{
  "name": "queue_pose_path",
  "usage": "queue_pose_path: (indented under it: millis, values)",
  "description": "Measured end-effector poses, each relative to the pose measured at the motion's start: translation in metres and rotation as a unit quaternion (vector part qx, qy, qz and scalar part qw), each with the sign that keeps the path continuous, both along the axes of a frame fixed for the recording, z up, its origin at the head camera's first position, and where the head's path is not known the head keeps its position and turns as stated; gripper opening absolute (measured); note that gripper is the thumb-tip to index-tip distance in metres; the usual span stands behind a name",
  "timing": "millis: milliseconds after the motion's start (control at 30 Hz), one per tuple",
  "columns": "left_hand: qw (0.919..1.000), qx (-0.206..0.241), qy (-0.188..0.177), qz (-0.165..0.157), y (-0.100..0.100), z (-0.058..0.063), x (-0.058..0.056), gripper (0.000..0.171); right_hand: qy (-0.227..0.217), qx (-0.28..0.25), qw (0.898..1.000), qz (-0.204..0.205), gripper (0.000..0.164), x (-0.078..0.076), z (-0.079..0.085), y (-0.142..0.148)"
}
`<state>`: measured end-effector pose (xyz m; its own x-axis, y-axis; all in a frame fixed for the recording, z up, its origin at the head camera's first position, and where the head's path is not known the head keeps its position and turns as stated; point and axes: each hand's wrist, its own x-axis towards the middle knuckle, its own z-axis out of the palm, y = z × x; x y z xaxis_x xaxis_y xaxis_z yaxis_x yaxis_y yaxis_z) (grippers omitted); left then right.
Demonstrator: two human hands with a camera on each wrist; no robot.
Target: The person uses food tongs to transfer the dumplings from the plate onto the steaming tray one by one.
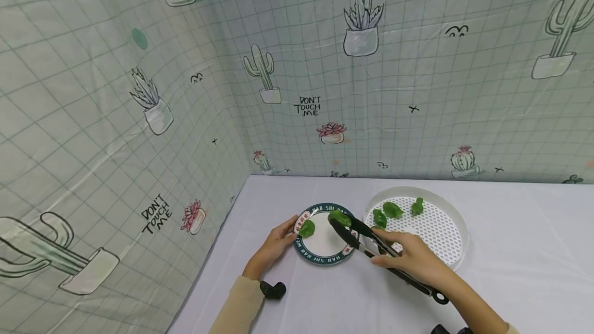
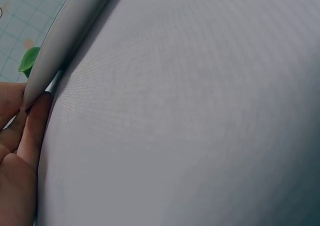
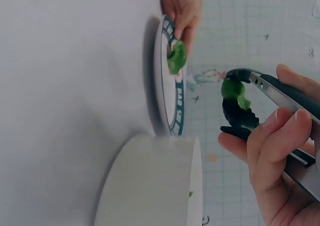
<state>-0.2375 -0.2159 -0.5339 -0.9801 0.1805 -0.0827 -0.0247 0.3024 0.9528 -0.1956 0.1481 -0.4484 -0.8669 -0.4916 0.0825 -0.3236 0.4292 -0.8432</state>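
Observation:
At the left edge of a white plate with a green lettered rim [image 1: 320, 260], my left hand [image 1: 274, 244] grips the rim between thumb and fingers. In the left wrist view the plate's edge [image 2: 70, 33] looks slightly raised off the cloth there. One green leaf [image 1: 307, 229] lies on the plate's left side. My right hand [image 1: 417, 259] holds black and metal tongs [image 1: 345, 233], thumb and fingers on opposite arms. Pinched in their black tips is another green leaf [image 3: 233, 91], held in the air over the plate's right side.
Right of the plate stands a round white tray [image 1: 464, 241] with a perforated bottom. Several green leaves [image 1: 392, 210] lie in it, toward its left and back. A white cloth [image 1: 524, 262] covers the table. Behind and to the left hangs a checked curtain with cactus prints [image 1: 394, 81].

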Motion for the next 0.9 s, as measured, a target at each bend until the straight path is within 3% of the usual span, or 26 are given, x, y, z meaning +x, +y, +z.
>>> queue_pose_path:
  millis: [233, 567, 900]
  values:
    - [0.9999, 0.011, 0.001, -0.006, -0.002, -0.001, 0.0, 0.055, -0.024, -0.001, 1.0, 0.004, 0.067, 0.007, -0.002, 0.026]
    - [1.0, 0.0, 0.002, -0.005, -0.002, -0.002, 0.0, 0.054, -0.05, -0.036, 0.997, 0.04, 0.061, 0.013, -0.01, 0.066]
    - [0.9998, -0.014, 0.013, -0.011, -0.002, -0.003, -0.001, 0.055, -0.02, 0.011, 1.0, 0.001, 0.061, 0.016, -0.012, 0.105]
